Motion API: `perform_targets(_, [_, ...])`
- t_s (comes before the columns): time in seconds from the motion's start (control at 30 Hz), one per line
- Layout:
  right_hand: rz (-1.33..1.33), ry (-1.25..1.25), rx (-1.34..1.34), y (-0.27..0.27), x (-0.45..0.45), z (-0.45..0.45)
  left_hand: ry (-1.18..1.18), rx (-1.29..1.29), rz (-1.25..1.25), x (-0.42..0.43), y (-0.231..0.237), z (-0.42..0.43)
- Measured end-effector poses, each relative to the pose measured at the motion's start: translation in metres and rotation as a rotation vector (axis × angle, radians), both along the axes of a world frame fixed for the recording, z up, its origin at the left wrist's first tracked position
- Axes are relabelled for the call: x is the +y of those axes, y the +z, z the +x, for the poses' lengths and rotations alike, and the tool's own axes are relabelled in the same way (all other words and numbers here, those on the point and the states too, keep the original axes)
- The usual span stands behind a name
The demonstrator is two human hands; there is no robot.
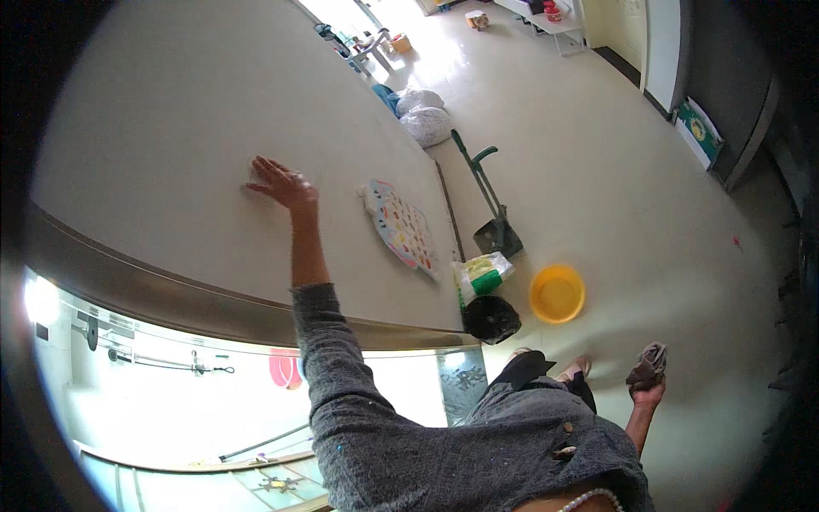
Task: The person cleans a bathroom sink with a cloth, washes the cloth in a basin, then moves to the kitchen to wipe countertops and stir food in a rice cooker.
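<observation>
My left hand (282,184) is laid against a pale wall (185,115), its fingers apart. The palm side is hidden, and I make out nothing held in it. Lower down the wall, to the right of that hand, hangs a colourful sheet (403,227) covered with small pictures. My right hand (649,393) hangs by my side over the floor. It grips a crumpled grey-brown cloth (647,365).
A yellow basin (556,294) rests on the floor (633,211) before my feet. Between it and the wall are a bin with a black liner (491,319), a green-and-white plastic bag (483,274) and a long-handled dustpan (498,237). White sacks (423,121) lie farther along.
</observation>
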State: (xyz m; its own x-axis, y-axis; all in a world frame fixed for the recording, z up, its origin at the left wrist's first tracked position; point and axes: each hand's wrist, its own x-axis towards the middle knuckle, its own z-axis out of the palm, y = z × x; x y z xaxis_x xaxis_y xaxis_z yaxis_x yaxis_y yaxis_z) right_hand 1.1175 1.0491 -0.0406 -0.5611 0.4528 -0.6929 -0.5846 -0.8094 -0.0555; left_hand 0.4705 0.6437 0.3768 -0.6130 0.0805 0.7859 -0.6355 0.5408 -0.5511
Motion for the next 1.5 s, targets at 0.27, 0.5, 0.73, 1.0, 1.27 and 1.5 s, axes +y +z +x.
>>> perform_targets(0.27, [0.194, -0.079, -0.206, 0.029, 0.084, -0.004, 0.145, -0.354, 0.248, 0.042, 0.016, 0.013])
perform_targets(0.5, [-0.054, -0.096, -0.106, 0.032, 0.061, -0.030, -0.722, -0.363, 0.340, 0.082, -0.154, -0.018])
perform_targets(0.73, [0.272, -0.061, -0.010, 0.132, 0.080, -0.051, -0.958, -2.333, 1.358, 0.403, -0.310, 0.244])
perform_targets(1.0, [0.918, -0.010, -1.153, 0.178, 0.068, -0.040, 0.373, -3.272, 1.527, 0.524, -0.277, 0.429])
perform_targets(1.27, [0.898, -0.421, -1.738, 0.178, 0.035, 0.049, 0.343, -3.397, 1.111, 0.525, -0.246, 0.565])
perform_targets(1.5, [0.143, -1.069, -1.005, 0.155, -0.005, 0.251, 0.365, -3.609, 0.873, 0.527, -0.247, 0.749])
